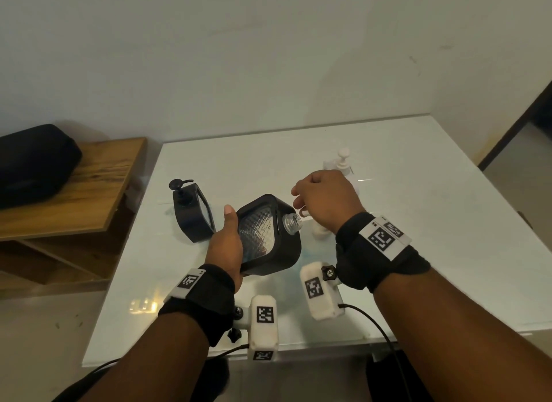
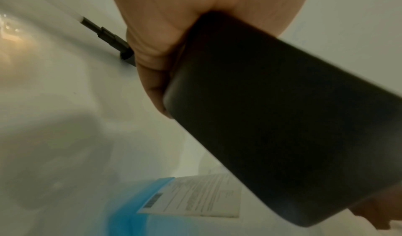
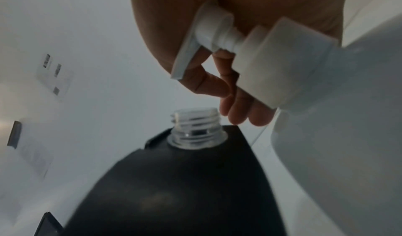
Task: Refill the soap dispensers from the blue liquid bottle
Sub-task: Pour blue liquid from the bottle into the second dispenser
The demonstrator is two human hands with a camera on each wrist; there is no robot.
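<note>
left hand (image 1: 224,246) holds tilted black dispenser (image 1: 270,237), neck uncapped.

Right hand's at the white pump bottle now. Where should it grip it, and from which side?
Grip the white collar under the pump head, coming from above. The right hand is already over it, fingers curled beside the collar. The collar is short, round and stiff; the pale body below is wider.
</note>
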